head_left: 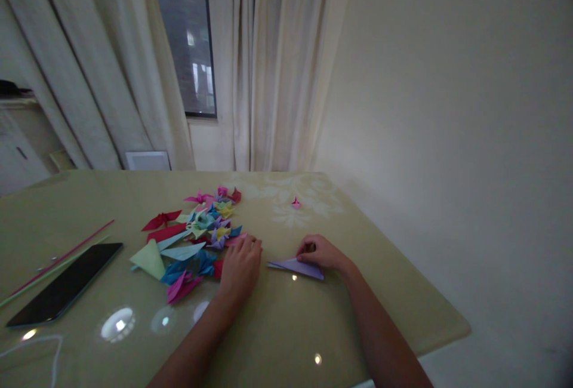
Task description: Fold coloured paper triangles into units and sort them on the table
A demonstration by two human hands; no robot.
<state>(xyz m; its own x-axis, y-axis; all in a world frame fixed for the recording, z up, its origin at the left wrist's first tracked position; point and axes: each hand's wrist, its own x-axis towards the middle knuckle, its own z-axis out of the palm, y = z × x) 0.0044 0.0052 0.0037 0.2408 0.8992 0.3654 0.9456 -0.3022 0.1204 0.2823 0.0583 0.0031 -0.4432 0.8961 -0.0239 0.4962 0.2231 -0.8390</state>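
My right hand (pixel 321 253) rests curled on a folded lilac paper piece (pixel 296 267) that lies flat on the table, its fingers pressing the paper's right end. My left hand (pixel 240 264) lies palm down on the table, fingers together, beside a pile of coloured origami figures (pixel 197 236). Its fingertips touch a pink piece at the pile's right edge. A light green folded triangle (pixel 149 258) and pale blue pointed pieces sit at the pile's left.
A dark tablet or phone (pixel 66 283) lies at the left of the glossy olive table (pixel 286 328), with thin pink and green sticks (pixel 62 256) beside it. A single small pink origami piece (pixel 295 202) sits farther back. Curtains and a window stand behind.
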